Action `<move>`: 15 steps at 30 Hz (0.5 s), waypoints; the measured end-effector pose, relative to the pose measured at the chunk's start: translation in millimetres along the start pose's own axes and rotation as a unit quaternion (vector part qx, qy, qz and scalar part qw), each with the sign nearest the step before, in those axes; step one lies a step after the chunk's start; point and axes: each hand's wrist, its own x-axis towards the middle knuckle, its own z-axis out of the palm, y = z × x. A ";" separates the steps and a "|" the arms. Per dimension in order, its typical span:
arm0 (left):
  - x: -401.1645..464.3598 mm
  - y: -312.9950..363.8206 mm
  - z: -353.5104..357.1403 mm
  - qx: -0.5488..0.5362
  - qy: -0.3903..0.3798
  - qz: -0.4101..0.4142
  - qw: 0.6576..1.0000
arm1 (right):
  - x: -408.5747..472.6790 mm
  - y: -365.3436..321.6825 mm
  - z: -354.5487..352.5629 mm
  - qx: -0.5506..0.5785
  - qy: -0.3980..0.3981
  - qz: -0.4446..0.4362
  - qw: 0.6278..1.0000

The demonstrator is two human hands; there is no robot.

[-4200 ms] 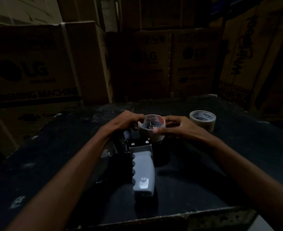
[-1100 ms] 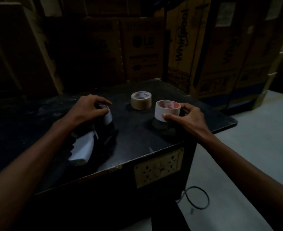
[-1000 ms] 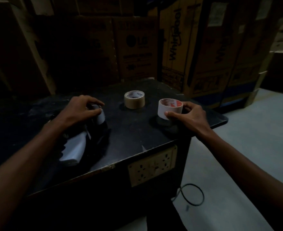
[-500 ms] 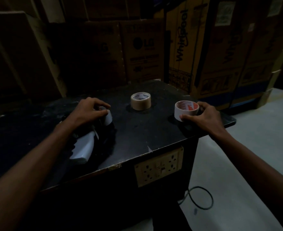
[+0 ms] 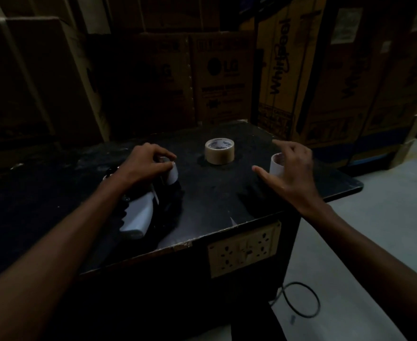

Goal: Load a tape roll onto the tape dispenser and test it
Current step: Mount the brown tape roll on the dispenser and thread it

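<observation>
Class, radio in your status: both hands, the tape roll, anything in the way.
Left hand gripping the dispenser head. Right hand open, fingers spread beside the white core. Brown tape roll flat on the table, not loaded. Nothing blocking it.

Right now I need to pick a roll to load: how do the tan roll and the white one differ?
The tan tape roll looks wider and stands alone mid-table; the white roll looks narrower, near the right edge, half hidden behind the right hand. Both lie flat.

Head view, downward over table [image 5: 217,205]
</observation>
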 end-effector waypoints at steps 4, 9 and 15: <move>0.0 -0.7 1.7 -0.014 0.006 -0.016 1.000 | 7.2 -35.6 20.1 0.013 -0.047 -0.051 0.998; -1.5 -2.9 -0.2 -0.064 0.007 -0.030 0.997 | 15.0 -76.5 46.5 0.006 -0.139 -0.068 0.988; -6.4 -17.8 -12.2 -0.128 0.038 -0.047 0.990 | 10.8 -119.4 70.3 0.139 -0.231 -0.060 0.961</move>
